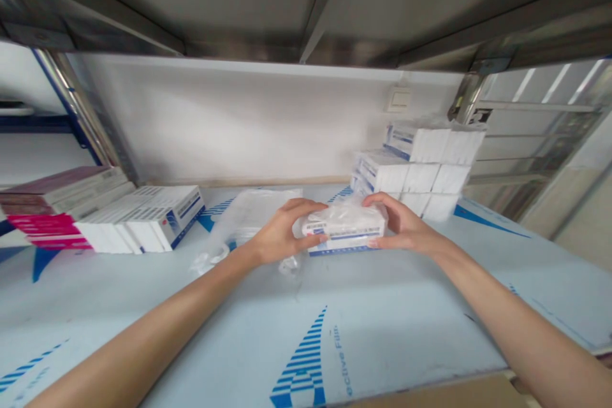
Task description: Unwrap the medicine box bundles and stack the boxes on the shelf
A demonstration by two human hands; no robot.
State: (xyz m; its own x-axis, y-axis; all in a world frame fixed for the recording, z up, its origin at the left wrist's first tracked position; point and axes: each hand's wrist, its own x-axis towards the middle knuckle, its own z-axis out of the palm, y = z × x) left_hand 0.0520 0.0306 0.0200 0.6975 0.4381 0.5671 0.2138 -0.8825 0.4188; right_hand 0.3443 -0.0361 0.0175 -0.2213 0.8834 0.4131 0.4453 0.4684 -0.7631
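Note:
Between my two hands is a white and blue box wrapped in clear plastic, at the middle of the shelf. My left hand grips its left end, thumb in front and fingers over the top. On the right end, my right hand holds it the same way. Crumpled clear plastic bags lie flat just behind and left of my left hand. Behind my right hand rises a stack of similar wrapped white boxes.
At the left, a row of white and blue boxes stands beside pink packs and dark reddish boxes. A metal shelf hangs low overhead. The blue film-covered surface ends at a front edge. A wall switch is behind.

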